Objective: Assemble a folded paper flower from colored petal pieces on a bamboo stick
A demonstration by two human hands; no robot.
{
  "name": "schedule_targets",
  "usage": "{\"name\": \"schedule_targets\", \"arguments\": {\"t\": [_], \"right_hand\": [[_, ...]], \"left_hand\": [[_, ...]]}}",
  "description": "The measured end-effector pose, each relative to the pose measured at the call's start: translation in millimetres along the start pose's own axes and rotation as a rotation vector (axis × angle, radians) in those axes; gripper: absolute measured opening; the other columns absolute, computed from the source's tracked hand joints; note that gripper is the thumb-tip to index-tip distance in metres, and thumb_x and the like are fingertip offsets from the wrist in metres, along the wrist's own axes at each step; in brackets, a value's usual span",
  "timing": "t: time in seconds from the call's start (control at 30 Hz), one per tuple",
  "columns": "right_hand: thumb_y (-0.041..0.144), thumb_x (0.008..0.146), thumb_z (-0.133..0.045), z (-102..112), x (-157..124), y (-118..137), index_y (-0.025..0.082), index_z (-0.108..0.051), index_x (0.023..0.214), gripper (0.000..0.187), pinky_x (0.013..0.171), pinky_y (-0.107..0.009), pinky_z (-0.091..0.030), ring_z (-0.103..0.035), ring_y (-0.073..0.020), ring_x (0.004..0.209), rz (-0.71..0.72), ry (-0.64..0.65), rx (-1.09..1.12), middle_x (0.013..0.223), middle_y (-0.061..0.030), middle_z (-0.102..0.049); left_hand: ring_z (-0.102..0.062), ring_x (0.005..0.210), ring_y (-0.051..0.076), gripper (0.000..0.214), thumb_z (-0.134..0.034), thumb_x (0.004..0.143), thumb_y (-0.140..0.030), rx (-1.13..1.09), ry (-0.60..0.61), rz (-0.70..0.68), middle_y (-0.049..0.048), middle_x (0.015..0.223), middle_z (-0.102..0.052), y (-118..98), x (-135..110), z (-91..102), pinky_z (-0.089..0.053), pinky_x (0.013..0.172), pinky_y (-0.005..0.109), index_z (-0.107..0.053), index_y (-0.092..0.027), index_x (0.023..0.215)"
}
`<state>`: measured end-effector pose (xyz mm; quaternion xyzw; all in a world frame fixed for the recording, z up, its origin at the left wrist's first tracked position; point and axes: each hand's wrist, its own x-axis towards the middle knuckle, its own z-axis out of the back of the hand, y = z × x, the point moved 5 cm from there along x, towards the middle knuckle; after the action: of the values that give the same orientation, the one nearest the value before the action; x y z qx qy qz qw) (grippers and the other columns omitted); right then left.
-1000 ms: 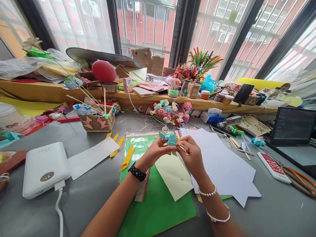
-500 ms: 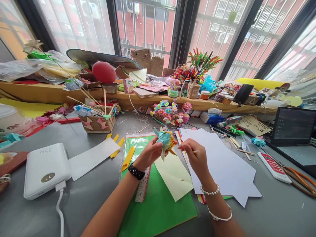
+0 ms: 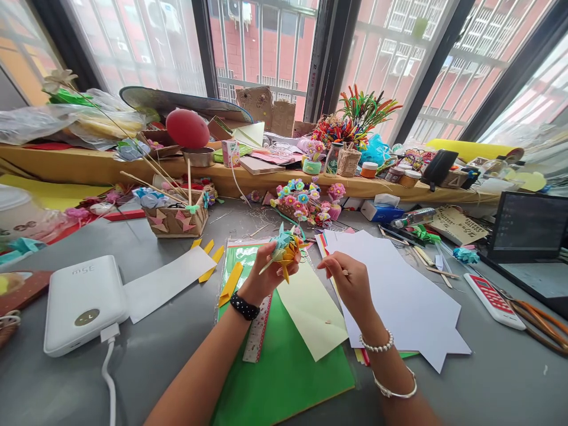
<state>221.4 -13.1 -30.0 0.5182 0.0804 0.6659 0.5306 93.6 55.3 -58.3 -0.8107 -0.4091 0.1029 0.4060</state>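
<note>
My left hand [image 3: 262, 266] grips a folded-paper piece [image 3: 285, 249] made of blue and yellow strips, its pointed ends sticking out to the sides. To the right, my right hand [image 3: 348, 278] is curled closed, apart from the paper piece. A small pale tip shows between its fingers; the rest of what it holds is hidden. Below both hands lie a pale yellow-green paper sheet [image 3: 313, 313], a ruler [image 3: 257, 334] and a green sheet pack [image 3: 293, 384]. Yellow folded strips [image 3: 230, 284] rest left of my left hand.
White sheets [image 3: 399, 290] spread to the right, with a calculator [image 3: 494, 300] and a laptop [image 3: 528, 236] beyond. On the left stand a white power bank [image 3: 84, 302] with its cable and a decorated basket [image 3: 177, 225] of sticks. Bead-like flowers [image 3: 302, 201] sit ahead.
The left hand has turned the paper piece, so more of its yellow side faces me and the blue part points up. The right hand has shifted slightly, staying closed.
</note>
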Motion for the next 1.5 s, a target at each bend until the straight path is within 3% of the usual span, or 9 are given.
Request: {"name": "schedule_targets", "arguments": {"t": [0.7,0.8,0.93,1.03,1.13,1.37,1.5], "right_hand": [[0.040,0.087,-0.038,-7,1,-4,0.017,-0.059,0.062,0.040,0.049,-0.023,-0.033,-0.045,-0.0112,0.049,0.013,0.042,-0.092,0.052,0.0006,-0.050],[0.040,0.087,-0.040,-8,1,-5,0.017,-0.058,0.062,0.039,0.049,-0.023,-0.033,-0.045,-0.0111,0.049,0.011,0.044,-0.090,0.053,0.0008,-0.051],[0.038,0.085,-0.045,-4,1,-3,0.017,-0.057,0.068,0.029,0.052,-0.023,-0.036,-0.049,-0.0119,0.055,0.008,-0.009,-0.078,0.062,-0.0006,-0.055],[0.037,0.081,-0.053,-2,0,-2,0.018,-0.057,0.080,0.019,0.052,-0.023,-0.038,-0.049,-0.0118,0.057,0.012,-0.046,-0.064,0.071,-0.0017,-0.057],[0.035,0.077,-0.059,-4,0,-1,0.018,-0.056,0.090,0.022,0.048,-0.022,-0.036,-0.049,-0.0119,0.058,0.032,-0.025,-0.054,0.077,-0.0024,-0.056],[0.033,0.076,-0.061,-8,-2,-6,0.020,-0.053,0.096,0.026,0.046,-0.022,-0.037,-0.048,-0.0120,0.060,0.015,-0.019,-0.072,0.079,-0.0020,-0.055],[0.032,0.076,-0.060,-7,-1,-7,0.020,-0.053,0.093,0.023,0.045,-0.022,-0.036,-0.047,-0.0116,0.058,0.000,-0.034,-0.037,0.079,-0.0020,-0.055]], "left_hand": [[-0.043,0.051,0.013,0.042,-0.053,0.064,-0.054,0.090,0.021,-0.033,-0.0007,0.052,-0.047,4,-1,3.5,-0.033,0.054,0.027,-0.056,-0.015,0.081],[-0.044,0.052,0.012,0.043,-0.053,0.064,-0.055,0.132,-0.017,-0.035,0.0000,0.055,-0.050,3,-1,2.0,-0.034,0.054,0.026,-0.055,-0.015,0.081],[-0.050,0.059,0.012,0.031,-0.058,0.069,-0.044,0.250,-0.130,-0.019,0.0018,0.069,-0.058,3,1,0.8,-0.035,0.055,0.024,-0.054,-0.016,0.082],[-0.049,0.055,0.010,0.028,-0.065,0.067,-0.038,0.359,-0.220,-0.014,-0.0024,0.064,-0.055,6,4,2.2,-0.035,0.052,0.021,-0.051,-0.018,0.079],[-0.045,0.049,0.007,0.031,-0.070,0.062,-0.034,0.456,-0.279,-0.026,-0.0057,0.058,-0.052,7,5,2.4,-0.031,0.047,0.019,-0.049,-0.017,0.077],[-0.047,0.049,0.006,0.041,-0.073,0.057,-0.036,0.521,-0.254,-0.042,-0.0055,0.063,-0.056,8,4,-5.0,-0.036,0.047,0.019,-0.045,-0.018,0.082],[-0.053,0.054,0.009,0.039,-0.066,0.063,-0.045,0.497,-0.226,-0.019,-0.0028,0.064,-0.056,11,5,-2.6,-0.043,0.052,0.022,-0.044,-0.018,0.081]]}}
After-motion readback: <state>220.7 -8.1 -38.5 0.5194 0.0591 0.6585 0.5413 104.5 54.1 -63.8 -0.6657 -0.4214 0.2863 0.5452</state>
